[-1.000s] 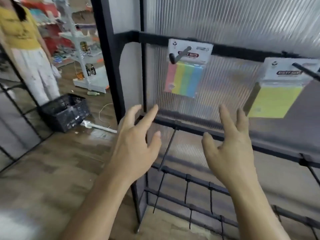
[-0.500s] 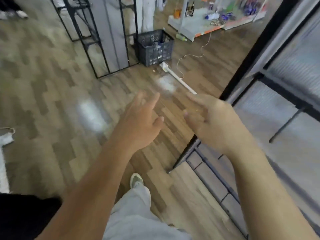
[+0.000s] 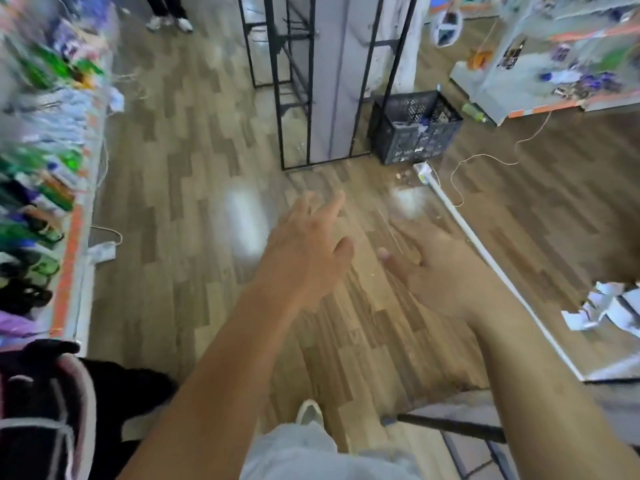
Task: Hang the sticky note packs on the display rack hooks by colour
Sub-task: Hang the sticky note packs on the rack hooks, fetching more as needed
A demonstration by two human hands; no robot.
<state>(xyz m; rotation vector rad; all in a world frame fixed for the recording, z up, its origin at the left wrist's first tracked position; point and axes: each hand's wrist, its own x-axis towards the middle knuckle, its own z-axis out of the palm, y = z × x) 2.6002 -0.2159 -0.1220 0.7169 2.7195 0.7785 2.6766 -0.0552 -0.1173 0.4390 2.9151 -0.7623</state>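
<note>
The left hand [image 3: 304, 251] is hovering in the middle of the frame above the wooden floor [image 3: 173, 202], fingers spread and straight, grasping nothing. The right hand [image 3: 440, 271] is hanging just beside it, blurred, its fingers loose and released too. Where the sticky note packs are cannot be told from this view. A black metal frame [image 3: 294, 98] is standing at the upper centre, with a black crate [image 3: 415, 133] sitting just to its right. A shelf of goods [image 3: 41, 168] is running down the left edge. Crumpled white paper [image 3: 602, 310] is lying at the right edge. A white shoe [image 3: 309, 412] is showing at the bottom centre.
</note>
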